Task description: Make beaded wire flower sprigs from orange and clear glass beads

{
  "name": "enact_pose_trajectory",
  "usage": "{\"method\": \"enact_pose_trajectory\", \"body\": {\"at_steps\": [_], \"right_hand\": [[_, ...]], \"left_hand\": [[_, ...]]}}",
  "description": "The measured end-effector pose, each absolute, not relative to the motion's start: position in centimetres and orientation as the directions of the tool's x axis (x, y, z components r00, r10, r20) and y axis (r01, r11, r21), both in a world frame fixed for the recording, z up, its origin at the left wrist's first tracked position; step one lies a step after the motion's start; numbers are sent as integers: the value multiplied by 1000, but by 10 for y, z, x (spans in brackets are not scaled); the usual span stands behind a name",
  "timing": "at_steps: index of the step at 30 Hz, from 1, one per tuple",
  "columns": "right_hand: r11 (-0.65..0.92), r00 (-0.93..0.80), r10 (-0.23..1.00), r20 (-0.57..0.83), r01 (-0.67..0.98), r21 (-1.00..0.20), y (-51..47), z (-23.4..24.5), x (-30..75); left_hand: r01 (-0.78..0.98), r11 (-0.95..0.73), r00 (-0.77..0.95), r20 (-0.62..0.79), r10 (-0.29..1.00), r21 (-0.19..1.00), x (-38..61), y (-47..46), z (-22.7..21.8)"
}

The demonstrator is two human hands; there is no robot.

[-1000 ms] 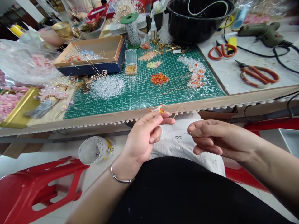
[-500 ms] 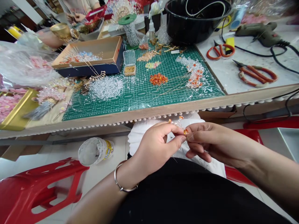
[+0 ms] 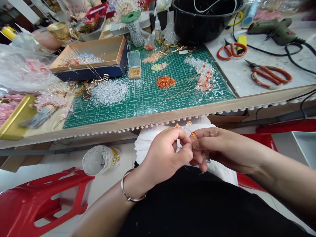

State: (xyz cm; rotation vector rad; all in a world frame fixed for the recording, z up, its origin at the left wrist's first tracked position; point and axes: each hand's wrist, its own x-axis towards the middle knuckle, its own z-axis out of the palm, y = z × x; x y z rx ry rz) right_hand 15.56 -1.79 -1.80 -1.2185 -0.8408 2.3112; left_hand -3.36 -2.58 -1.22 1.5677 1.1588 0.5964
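My left hand and my right hand meet over my lap, below the table edge. Between their fingertips is a beaded wire piece with orange and clear beads. The right thumb and forefinger pinch it just under an orange bead, and a thin wire end loops over that hand. The left thumb and forefinger are closed against the right fingertips, on wire that is mostly hidden. More clear beads peek out under the right fingers. A white cloth lies behind the hands.
On the green cutting mat lie orange beads, clear beads and a beaded cluster. Pliers, cutters and a glue gun lie right. A bucket and red stool stand below left.
My left fingertips have shifted slightly down and curled in below the orange bead. The right fingers have drawn in a little to the left, and clear beads now show beneath them.
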Motion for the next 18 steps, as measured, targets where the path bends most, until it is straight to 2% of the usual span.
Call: {"method": "enact_pose_trajectory", "body": {"at_steps": [4, 18], "right_hand": [[-742, -550, 585, -596, -64, -668, -18, -20, 157], [-753, -547, 590, -594, -107, -650, -19, -19, 159]], "left_hand": [[322, 131, 425, -267, 865, 938, -34, -27, -12], [343, 57, 466, -223, 856, 938, -35, -29, -8]]}}
